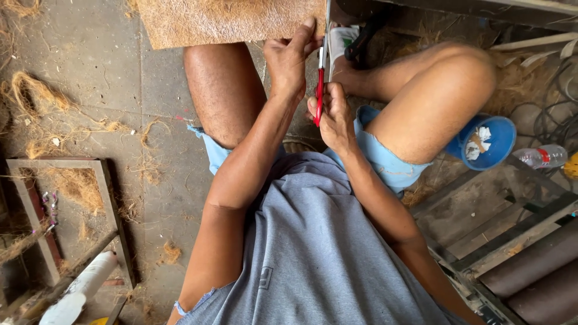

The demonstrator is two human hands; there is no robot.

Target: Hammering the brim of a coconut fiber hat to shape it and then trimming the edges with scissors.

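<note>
Grey shirt cloth [313, 241] filled the near view, both forearms reaching out from it. Cutting seemed the step in hand. Right hand [333, 117] was closed around the red handles of the scissors [320, 84], blades pointing up along the edge of the coir mat [223, 21]. Left hand [289, 60] pinched that mat's lower edge, fingers curled. Any further cut would likely need steady tension. Beyond the right knee sat a blue bowl [490, 147] and a plastic bottle [545, 156]

bottle [543, 156] | far right, lying | clear plastic | red label band
</note>
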